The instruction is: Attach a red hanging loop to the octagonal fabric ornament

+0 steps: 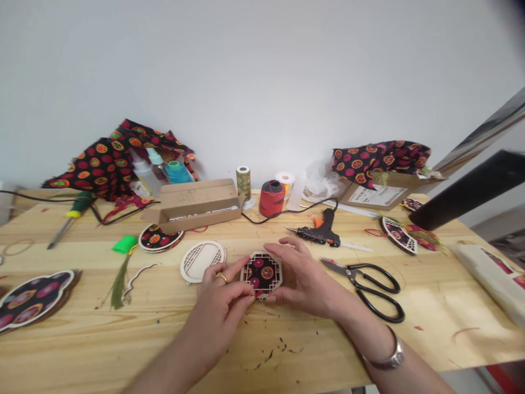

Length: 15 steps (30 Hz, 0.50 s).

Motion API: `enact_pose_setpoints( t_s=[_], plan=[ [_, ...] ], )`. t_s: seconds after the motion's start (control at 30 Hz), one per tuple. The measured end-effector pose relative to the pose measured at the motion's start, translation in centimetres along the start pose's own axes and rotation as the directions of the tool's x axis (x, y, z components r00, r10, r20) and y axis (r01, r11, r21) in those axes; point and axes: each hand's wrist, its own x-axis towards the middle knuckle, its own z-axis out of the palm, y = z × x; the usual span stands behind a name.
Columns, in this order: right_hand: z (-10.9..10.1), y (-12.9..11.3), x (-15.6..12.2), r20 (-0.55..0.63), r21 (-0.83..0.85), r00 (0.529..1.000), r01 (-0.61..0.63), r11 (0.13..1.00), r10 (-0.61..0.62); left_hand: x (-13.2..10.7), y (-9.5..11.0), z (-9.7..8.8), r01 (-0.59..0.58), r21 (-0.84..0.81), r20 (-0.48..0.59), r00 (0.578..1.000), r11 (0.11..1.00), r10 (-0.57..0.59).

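Both hands hold a small octagonal wooden lattice piece backed with black fabric with red and orange circles point(261, 275), low in the middle of the pine table point(369, 334). My left hand point(221, 293), with a gold ring, pinches its lower left edge. My right hand point(299, 276) cups its right side, fingers over the top edge. Just left of my left hand lies a round pale wooden lattice frame point(202, 261). Beyond it sits a fabric-covered round piece point(159, 238). A hot glue gun point(320, 232) lies above my right hand, and black-handled scissors point(365, 290) lie to its right.
A cardboard box point(194, 205), thread spools point(271, 198), bottles point(143, 175), a screwdriver point(77, 208) and fabric scraps point(381, 158) line the table's back against the white wall. A large fabric-covered piece point(35, 300) lies at the left edge. A dark beam point(467, 189) intrudes at right.
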Motion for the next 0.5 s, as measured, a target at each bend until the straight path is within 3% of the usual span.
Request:
enact_pose_setpoints(
  t_s=[0.13, 0.27, 0.4, 0.5],
  plan=[
    [-1.5, -0.5, -0.6, -0.139, -0.097, 0.99, -0.004, 0.995, -0.01, 0.1, 0.0, 0.0, -0.012, -0.009, 0.007, 1.0, 1.0, 0.013],
    [-4.3, -0.5, -3.5, -0.232, -0.371, 0.968, -0.182, 0.911, 0.098, -0.2, -0.2, 0.0, 0.014, -0.07, -0.025, 1.0, 0.997, -0.016],
    [-6.3, 1.4, -8.6, -0.233, -0.581, 0.942, -0.333, 0.742, 0.24, -0.6, -0.5, -0.6, 0.112, -0.269, -0.143, 0.978, 0.957, -0.155],
    [-6.4, 3.4, -11.7, -0.252, -0.622, 0.928, -0.372, 0.689, 0.273, -0.6, -0.6, -1.1, 0.185, -0.462, -0.204, 0.929, 0.867, -0.307]
  ],
)
